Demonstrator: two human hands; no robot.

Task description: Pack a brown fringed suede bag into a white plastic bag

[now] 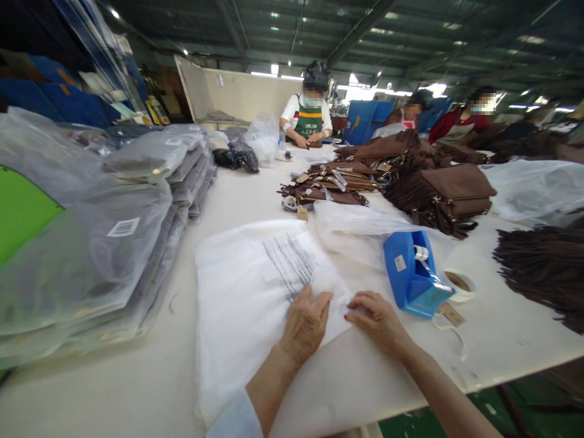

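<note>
Our left hand (305,322) lies on white bag (237,292), relaxed, thumb spread. Right hand (376,319) curled at bag's right edge; whether pinching, we cannot tell. White bag on desk (159,383) before us, dispenser (399,277) right, brown purses (456,188) beyond, grey packs (132,243) left.

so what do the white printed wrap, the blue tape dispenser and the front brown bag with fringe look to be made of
White wrap: thin, soft, matte plastic or cloth, going by its fine wrinkles; can't tell which.
Tape dispenser: probably hard plastic, from its smooth, even-coloured moulded shape.
Brown bag: leather or imitation, low sheen, judging by its soft folds.
</note>
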